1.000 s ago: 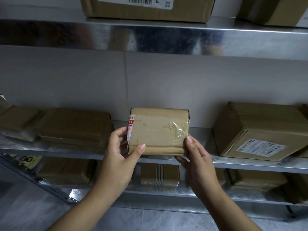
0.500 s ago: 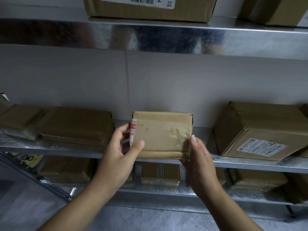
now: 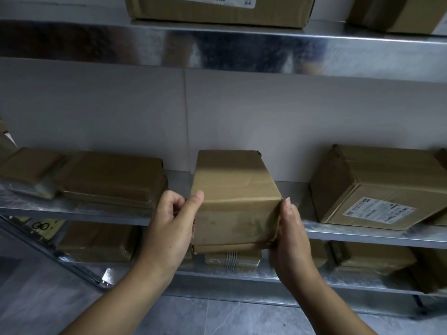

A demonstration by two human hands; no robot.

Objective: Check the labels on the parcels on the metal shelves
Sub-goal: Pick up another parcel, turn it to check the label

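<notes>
A small brown cardboard parcel [image 3: 233, 197] sits at the front of the middle metal shelf [image 3: 96, 210], tipped so its plain top face shows. My left hand [image 3: 173, 226] grips its left side, thumb on the top edge and fingers curled round the side. My right hand [image 3: 290, 234] holds the right side, thumb against the corner. No label shows on the faces turned toward me.
A flat brown parcel [image 3: 113, 178] lies to the left, a larger box with a white label [image 3: 379, 187] to the right. More parcels sit on the lower shelf [image 3: 242, 274] and the top shelf [image 3: 217, 9]. Grey floor below.
The parcel has tipped back from standing upright with its taped face toward me to lying with its top face up. Both hands slid lower along its sides. The red-and-white tag is out of sight.
</notes>
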